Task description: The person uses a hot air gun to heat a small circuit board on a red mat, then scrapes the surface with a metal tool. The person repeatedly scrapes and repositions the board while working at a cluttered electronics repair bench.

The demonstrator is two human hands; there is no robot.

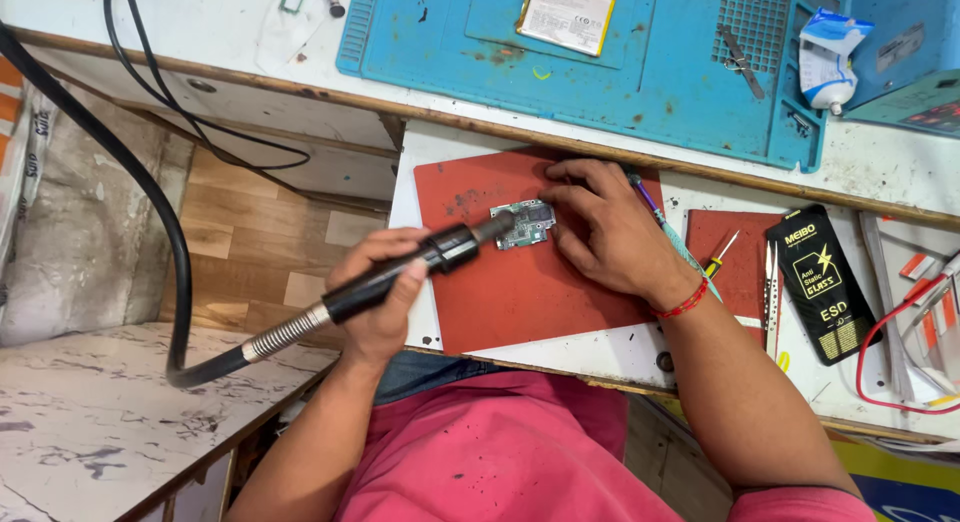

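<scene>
A small green circuit board (pixel 524 225) lies on a red mat (pixel 500 292) on a white pull-out shelf. My left hand (pixel 375 292) grips a black hot-air handpiece (pixel 420 262) with a coiled metal neck and thick black hose; its nozzle points at the board's left edge. My right hand (pixel 600 227) rests on the mat, fingertips pressing the board's right side and top. A red thread band circles that wrist.
A blue work mat (pixel 640 92) on the upper bench holds a flat white battery (pixel 566 17), tweezers and a white tube (pixel 828 57). Right of the red mat lie a small screwdriver (pixel 720 252), tweezers (pixel 770 282), a black flat package (pixel 825 282) and red wires. Marble ledge at left.
</scene>
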